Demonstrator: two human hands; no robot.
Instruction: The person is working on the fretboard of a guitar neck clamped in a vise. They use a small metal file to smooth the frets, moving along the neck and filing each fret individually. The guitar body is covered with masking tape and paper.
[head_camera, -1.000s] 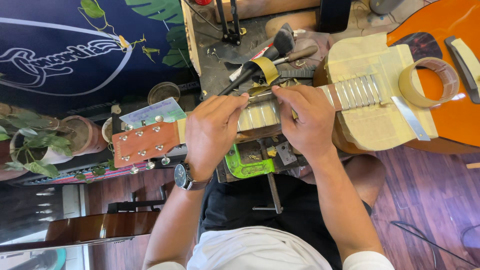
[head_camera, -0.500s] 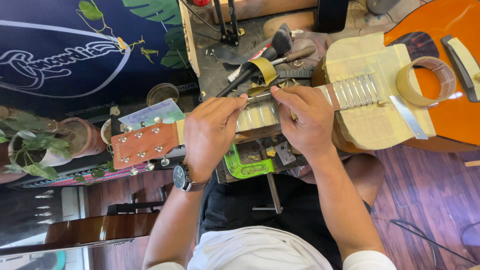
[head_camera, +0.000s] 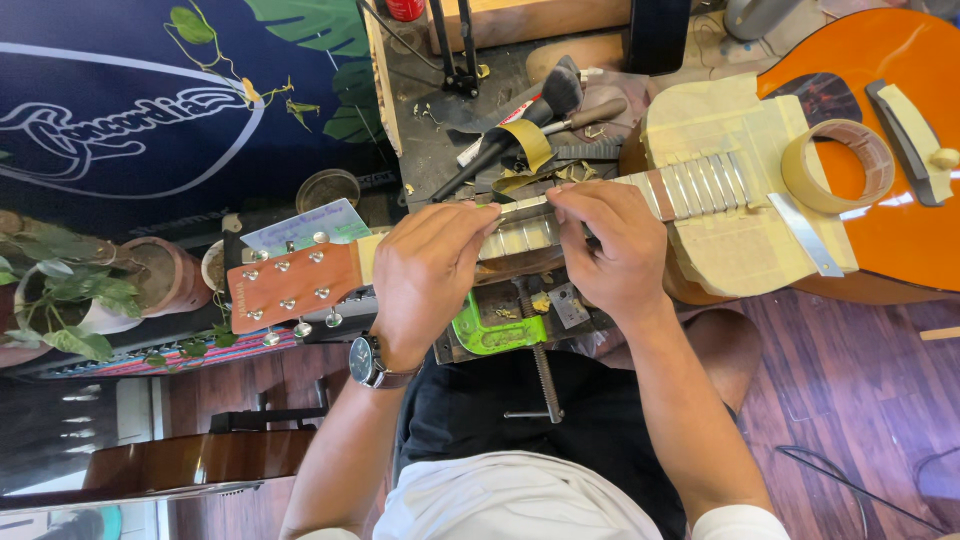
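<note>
Both hands' fingers pinched on a flat strip across the masked guitar neck (head_camera: 520, 235): left hand (head_camera: 425, 275), right hand (head_camera: 610, 250). Risk: strip slips, scuffing a fret.

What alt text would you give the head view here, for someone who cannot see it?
Seen from above, a person's left hand and right hand press on the taped neck of an orange acoustic guitar lying across a workbench. A roll of masking tape sits on its body; a green clamp is below the neck.
</note>
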